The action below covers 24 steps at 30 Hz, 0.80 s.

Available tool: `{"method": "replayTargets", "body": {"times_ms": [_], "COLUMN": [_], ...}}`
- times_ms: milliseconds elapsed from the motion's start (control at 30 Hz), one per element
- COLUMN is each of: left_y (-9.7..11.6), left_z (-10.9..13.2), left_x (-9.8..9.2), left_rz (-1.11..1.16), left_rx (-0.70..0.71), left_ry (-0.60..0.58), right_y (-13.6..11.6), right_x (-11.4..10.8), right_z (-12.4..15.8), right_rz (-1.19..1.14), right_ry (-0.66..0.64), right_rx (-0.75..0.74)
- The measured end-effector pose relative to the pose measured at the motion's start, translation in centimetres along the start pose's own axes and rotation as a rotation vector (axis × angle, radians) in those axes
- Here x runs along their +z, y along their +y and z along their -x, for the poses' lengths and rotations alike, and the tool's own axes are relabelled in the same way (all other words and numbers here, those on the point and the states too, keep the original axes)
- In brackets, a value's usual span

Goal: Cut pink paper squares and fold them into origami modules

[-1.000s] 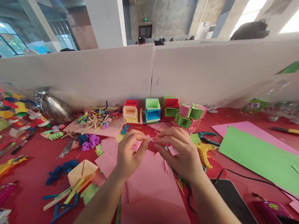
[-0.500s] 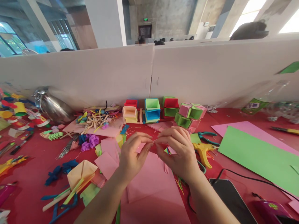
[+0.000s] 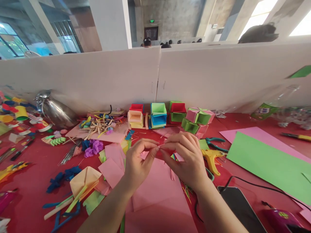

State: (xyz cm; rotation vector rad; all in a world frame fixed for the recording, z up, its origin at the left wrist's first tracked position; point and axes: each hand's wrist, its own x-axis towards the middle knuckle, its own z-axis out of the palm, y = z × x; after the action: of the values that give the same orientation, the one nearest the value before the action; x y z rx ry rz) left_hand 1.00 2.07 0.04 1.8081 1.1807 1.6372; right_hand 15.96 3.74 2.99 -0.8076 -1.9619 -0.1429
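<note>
1 red-covered table (image 3: pixel 36 181). 1 large green rectangular paper sheet (image 3: pixel 267 161), right edge. 1 shiny steel kettle (image 3: pixel 57 111), back-left. 4 stacks of folded coloured paper boxes (image 3: pixel 158 115), back edge, centre. 1 black flat phone (image 3: pixel 239 204), front-right. 2 hands: left hand (image 3: pixel 137 166) & right hand (image 3: pixel 189 163), front-centre, both nearly closed, thumb + forefinger tips meeting in a pinch. 1 yellow plastic glue gun (image 3: pixel 212 158), just right of right hand. 1 small pink folded paper piece (image 3: pixel 159 147), pinched betw. both hands, raised off table, mostly hidden.

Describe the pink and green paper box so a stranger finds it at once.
Start at the white partition behind the red table; a row of folded paper boxes stands along its foot. Take the rightmost stack, beyond the right hand: the only one in pink and green.
</note>
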Motion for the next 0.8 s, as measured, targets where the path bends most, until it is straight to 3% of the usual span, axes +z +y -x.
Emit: {"method": "replayTargets", "body": {"times_ms": [133,367,633,800], "left_y": [0.08,0.20,0.32,-0.08], "left_z": [-0.03,-0.38,-0.34,-0.35], "left_x": [-0.04,-0.54,-0.58,-0.47], "left_rz": [-0.014,-0.139,-0.146,-0.165], "left_rx": [0.005,0.223,0.239,0.377], "left_ry": [0.013,0.003,0.016,0.026], "right_y": [0.07,0.00,-0.14,-0.46], "right_x": [-0.02,-0.12,0.18,0.05], "right_z": [0.01,0.00,-0.18,-0.29], "right_rz": [0.017,0.013,0.022,0.027], "right_ry": [0.020,0.024,0.056,0.099], "right_rx": [-0.024,-0.050,-0.069,-0.062]}}
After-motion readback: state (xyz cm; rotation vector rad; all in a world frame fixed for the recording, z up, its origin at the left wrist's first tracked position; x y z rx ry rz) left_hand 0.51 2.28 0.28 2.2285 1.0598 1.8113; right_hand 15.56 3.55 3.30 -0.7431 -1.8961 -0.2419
